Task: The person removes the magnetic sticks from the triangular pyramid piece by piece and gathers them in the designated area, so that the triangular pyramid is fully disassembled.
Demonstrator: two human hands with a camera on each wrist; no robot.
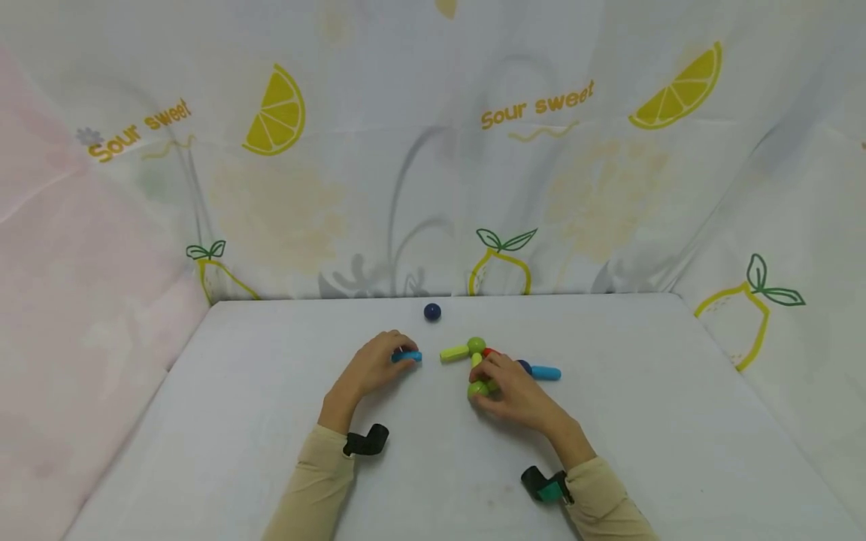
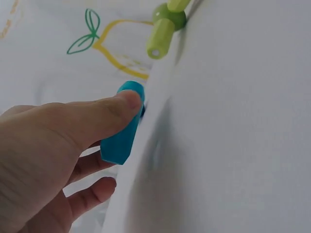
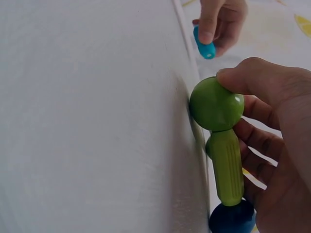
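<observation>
My left hand (image 1: 376, 364) pinches a blue rod (image 2: 121, 127) between thumb and fingers, left of the joined pieces. With my right hand (image 1: 512, 391) I hold a green ball (image 3: 216, 104), one corner of a built shape of rods and balls. From that ball a green rod (image 3: 227, 167) leads to a dark blue ball (image 3: 232, 217). A second green ball (image 1: 476, 345) carries a yellow-green rod (image 1: 454, 353) that points left, and a red rod (image 1: 490, 352) shows beside it. Another blue rod (image 1: 546, 373) sticks out to the right. My right hand hides part of the shape.
A loose dark blue ball (image 1: 432, 312) lies near the back edge of the white table (image 1: 643, 436). Behind the table hangs a white curtain (image 1: 379, 188) printed with lemons, and a pinkish cloth (image 1: 47, 300) hangs on the left.
</observation>
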